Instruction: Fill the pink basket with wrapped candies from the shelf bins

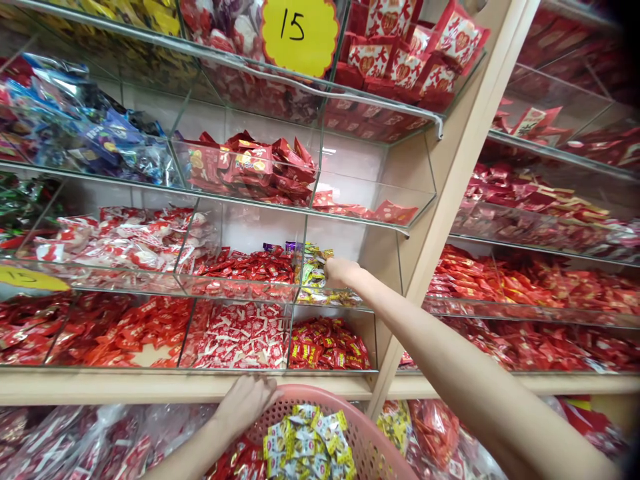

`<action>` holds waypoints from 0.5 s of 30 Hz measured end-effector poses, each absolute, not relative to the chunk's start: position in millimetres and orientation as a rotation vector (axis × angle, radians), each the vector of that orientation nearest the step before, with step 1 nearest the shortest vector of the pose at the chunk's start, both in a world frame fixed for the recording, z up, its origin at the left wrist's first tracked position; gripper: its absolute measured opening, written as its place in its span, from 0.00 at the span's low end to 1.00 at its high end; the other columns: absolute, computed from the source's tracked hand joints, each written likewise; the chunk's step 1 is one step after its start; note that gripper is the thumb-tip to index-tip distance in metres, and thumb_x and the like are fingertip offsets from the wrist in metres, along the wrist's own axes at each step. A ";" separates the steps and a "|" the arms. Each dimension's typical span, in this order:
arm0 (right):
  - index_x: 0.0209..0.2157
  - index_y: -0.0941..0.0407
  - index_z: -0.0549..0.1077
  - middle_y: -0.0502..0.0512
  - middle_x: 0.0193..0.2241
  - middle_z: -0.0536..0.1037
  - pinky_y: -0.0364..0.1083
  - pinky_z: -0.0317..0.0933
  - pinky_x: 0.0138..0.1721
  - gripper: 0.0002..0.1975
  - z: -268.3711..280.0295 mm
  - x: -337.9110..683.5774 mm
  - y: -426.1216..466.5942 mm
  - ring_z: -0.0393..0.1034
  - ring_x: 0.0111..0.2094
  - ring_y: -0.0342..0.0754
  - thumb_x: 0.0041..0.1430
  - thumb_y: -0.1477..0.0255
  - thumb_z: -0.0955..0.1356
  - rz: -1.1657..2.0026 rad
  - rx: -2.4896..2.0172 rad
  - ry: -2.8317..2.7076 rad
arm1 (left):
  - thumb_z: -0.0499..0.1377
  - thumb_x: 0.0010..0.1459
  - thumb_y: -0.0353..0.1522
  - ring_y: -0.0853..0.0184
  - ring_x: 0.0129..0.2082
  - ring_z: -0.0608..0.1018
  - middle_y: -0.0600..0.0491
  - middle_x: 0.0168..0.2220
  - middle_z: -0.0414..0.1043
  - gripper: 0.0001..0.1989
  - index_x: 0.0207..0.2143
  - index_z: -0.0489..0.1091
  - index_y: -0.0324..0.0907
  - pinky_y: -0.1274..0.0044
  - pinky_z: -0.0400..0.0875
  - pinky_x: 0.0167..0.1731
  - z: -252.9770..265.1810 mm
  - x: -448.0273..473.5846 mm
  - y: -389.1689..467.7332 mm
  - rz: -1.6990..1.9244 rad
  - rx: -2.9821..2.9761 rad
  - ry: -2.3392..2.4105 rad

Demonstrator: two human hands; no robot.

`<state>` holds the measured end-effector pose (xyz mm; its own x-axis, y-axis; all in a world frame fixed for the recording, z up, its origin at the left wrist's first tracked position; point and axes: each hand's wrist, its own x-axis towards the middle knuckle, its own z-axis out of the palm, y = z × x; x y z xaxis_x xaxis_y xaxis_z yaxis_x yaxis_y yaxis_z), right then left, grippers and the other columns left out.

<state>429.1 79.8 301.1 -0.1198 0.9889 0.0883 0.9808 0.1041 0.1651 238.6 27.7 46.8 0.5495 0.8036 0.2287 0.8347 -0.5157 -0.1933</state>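
Observation:
My left hand (247, 400) grips the rim of a pink perforated plastic basket (373, 433), fingers curled over its edge. Yellow-and-white wrapped candies (307, 443) are heaped inside, with red-wrapped candies (243, 460) beside them at the left. My right arm stretches up to the shelf. There, my right hand (343, 273) is closed, at a clear-walled compartment of yellow-green wrapped candies (313, 277). Its fingertips point away from me, touching or very near the candies; what they hold, if anything, is hidden.
Clear dividers (300, 267) and glass shelf lips (240, 290) bound each compartment. Red candies (245, 267) lie just left of my right hand, and red-and-yellow packets (327, 343) below. A wooden upright (450, 173) stands to the right. A yellow price sign (299, 33) hangs above.

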 end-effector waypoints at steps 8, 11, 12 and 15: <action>0.40 0.59 0.73 0.64 0.38 0.75 0.49 0.64 0.37 0.26 305.3 428.1 84.4 0.70 0.40 0.56 0.33 0.70 0.74 0.288 2.055 2.252 | 0.40 0.62 0.37 0.58 0.28 0.75 0.42 0.30 0.73 0.21 0.41 0.69 0.37 0.73 0.64 0.25 45.9 238.2 26.2 -0.121 -2.446 -1.301; 0.40 0.61 0.73 0.66 0.38 0.75 0.50 0.64 0.37 0.30 307.8 430.5 84.5 0.70 0.40 0.58 0.30 0.66 0.75 0.247 2.071 2.246 | 0.40 0.62 0.38 0.59 0.28 0.75 0.42 0.30 0.73 0.21 0.41 0.69 0.37 0.74 0.64 0.26 47.8 238.4 24.4 -0.101 -2.449 -1.317; 0.41 0.61 0.73 0.66 0.38 0.75 0.50 0.65 0.37 0.31 308.3 430.8 84.6 0.70 0.39 0.58 0.30 0.65 0.75 0.250 2.069 2.246 | 0.40 0.62 0.38 0.59 0.28 0.75 0.42 0.30 0.73 0.21 0.41 0.69 0.37 0.74 0.63 0.26 48.1 238.4 24.2 -0.100 -2.449 -1.320; 0.42 0.63 0.72 0.66 0.37 0.75 0.49 0.65 0.36 0.32 308.1 429.5 85.9 0.70 0.39 0.57 0.31 0.65 0.75 0.267 2.029 2.237 | 0.41 0.62 0.38 0.59 0.27 0.75 0.42 0.30 0.73 0.21 0.41 0.69 0.37 0.74 0.63 0.25 46.9 238.0 25.1 -0.117 -2.453 -1.311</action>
<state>429.5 85.9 308.1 -0.1008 0.9942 0.0371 0.9750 0.0913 0.2027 238.0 25.1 46.9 0.5672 0.7888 0.2369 0.8183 -0.5072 -0.2703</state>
